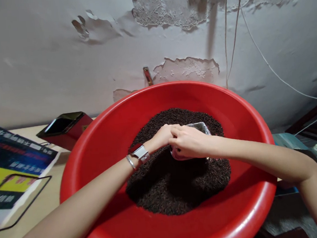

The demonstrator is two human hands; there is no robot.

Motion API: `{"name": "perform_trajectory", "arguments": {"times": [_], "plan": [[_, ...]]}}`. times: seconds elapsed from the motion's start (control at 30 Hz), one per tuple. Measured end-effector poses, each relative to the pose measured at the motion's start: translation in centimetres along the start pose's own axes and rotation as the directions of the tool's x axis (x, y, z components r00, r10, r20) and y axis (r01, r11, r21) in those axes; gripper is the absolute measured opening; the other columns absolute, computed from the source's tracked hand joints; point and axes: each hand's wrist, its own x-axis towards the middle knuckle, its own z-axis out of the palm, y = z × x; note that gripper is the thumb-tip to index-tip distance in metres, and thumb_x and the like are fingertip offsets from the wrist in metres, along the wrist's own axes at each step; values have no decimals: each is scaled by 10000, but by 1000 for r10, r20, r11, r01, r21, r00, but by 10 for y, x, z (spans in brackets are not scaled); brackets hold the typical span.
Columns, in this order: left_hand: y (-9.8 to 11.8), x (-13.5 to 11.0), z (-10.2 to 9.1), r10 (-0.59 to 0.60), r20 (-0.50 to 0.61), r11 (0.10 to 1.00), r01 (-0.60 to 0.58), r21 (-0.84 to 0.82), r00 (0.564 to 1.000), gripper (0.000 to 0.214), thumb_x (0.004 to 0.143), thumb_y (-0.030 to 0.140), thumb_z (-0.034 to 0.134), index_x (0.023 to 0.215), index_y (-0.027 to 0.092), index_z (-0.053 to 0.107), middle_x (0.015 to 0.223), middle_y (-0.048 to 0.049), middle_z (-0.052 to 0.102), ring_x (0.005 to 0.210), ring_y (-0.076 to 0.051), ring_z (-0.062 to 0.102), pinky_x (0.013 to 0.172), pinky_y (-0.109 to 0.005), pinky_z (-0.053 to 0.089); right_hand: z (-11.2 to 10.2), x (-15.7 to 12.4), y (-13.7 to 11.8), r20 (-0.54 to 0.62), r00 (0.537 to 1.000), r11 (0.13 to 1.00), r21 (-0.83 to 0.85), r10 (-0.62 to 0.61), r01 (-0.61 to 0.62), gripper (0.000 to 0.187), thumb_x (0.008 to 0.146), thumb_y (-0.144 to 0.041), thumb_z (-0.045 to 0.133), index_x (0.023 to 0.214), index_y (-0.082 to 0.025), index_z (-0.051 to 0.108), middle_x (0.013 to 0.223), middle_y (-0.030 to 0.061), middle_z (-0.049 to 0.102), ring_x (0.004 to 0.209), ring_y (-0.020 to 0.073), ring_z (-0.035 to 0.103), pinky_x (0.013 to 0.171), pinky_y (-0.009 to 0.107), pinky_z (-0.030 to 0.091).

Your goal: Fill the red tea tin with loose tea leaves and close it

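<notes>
peeling white wall (45,62); round red plastic basin (107,134), dark brown grains (171,203) inside; right hand (191,142) clutching silver-lined bag (206,128); left hand (162,136) alongside, grip hidden.

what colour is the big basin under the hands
The basin is red, clearest in the head view.

Both forearms (98,189) angled inward, left hand (162,135) close beside curled right hand (191,141)

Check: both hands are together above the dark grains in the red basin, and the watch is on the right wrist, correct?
No, the watch is on the left wrist, as the head view shows. The left hand and right hand are together above the dark grains in the red basin.
</notes>
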Motion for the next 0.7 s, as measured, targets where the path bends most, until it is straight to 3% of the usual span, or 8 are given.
{"name": "perform_trajectory", "arguments": {"times": [0.17,0.23,0.37,0.47,0.57,0.7], "plan": [[7,-6,-6,23,5,1000,-23,-8,1000,280,805,219,367,789,166,641,787,-31,678,669,-153,559,625,-238,386,7,-7,-20,19,979,979,20,-203,203,212,852,-180,452,986,-129,609,900,97,577,807,188,550,678,312,414],[10,-9,-8,37,1,999,-37,-33,999,295,800,218,347,800,166,637,809,-31,680,692,-151,569,647,-233,400,17,-9,-27,81,945,948,52,-317,313,264,857,-264,489,1063,-130,585,928,94,579,801,197,565,659,316,428],[12,-10,-10,35,1,999,-35,-27,999,309,792,221,341,812,170,645,853,-31,691,725,-152,585,680,-232,416,56,-14,-38,285,820,867,207,-497,454,718,748,-585,567,1309,-158,427,1202,152,501,979,286,553,707,373,471],[11,-10,-10,37,5,999,-37,-24,999,314,794,219,342,825,172,651,862,-30,694,730,-152,590,686,-233,421,93,-19,-41,373,768,852,287,-520,437,929,672,-604,632,1421,-196,263,1420,192,286,1213,391,385,828,479,449],[11,-10,-9,49,0,998,-49,-28,999,308,798,215,352,827,178,656,828,-22,693,714,-147,588,682,-229,422,117,-23,-39,463,746,866,388,-479,316,1010,665,-586,645,1459,-223,138,1478,213,154,1317,418,232,923,554,368],[10,-9,-9,54,1,998,-54,-26,999,310,801,213,354,824,184,662,815,-18,692,705,-146,589,686,-229,419,122,-23,-37,547,738,889,430,-396,158,1056,637,-551,687,1461,-199,129,1470,232,172,1306,424,266,973,525,341]]}}
